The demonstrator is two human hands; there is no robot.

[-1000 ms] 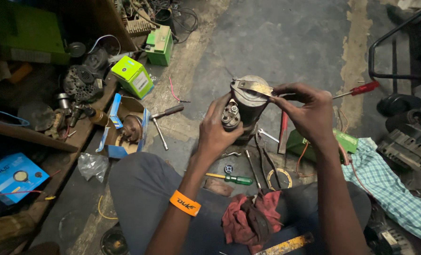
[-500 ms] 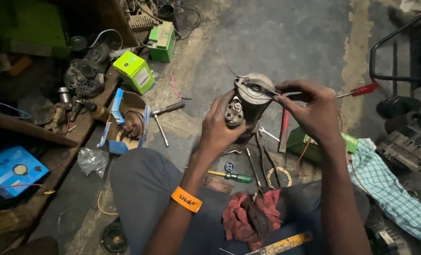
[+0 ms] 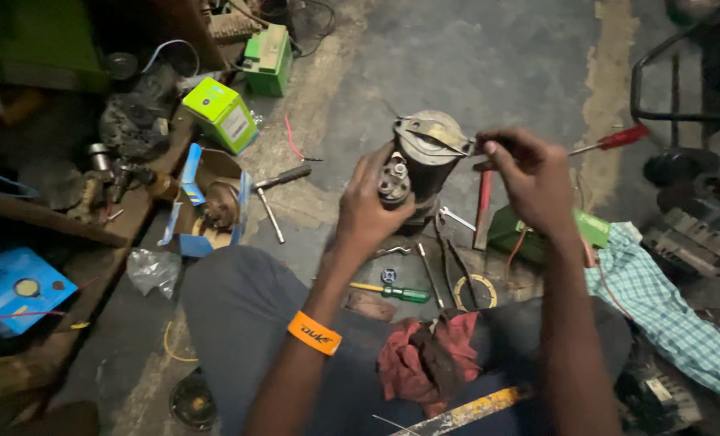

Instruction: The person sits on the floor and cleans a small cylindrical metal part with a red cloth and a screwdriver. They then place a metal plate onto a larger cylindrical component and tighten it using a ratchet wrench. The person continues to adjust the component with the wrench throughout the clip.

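Observation:
My left hand [image 3: 366,206] grips a dark cylindrical motor unit [image 3: 421,164] by its side, next to a small cylinder with metal studs on its end. The unit stands upright over the concrete floor, its round metal end cap facing up. My right hand [image 3: 529,179] is at the cap's right edge, fingers pinched on a thin metal tool [image 3: 435,139] that lies across the cap. An orange band [image 3: 314,333] circles my left wrist. My knees and a red rag [image 3: 424,359] are in front, below the hands.
Tools lie on the floor under the motor: a green-handled screwdriver [image 3: 392,291], a hammer [image 3: 279,182], a red-handled screwdriver [image 3: 610,140], pliers. Light green boxes [image 3: 219,113] and an open cardboard box [image 3: 211,206] sit left. A checked cloth [image 3: 667,307] lies right, a wooden shelf [image 3: 69,210] with parts at left.
The view has shifted a little. Both hands keep hold of the motor unit and the thin tool, with the right hand's fingers moved slightly at the cap's edge.

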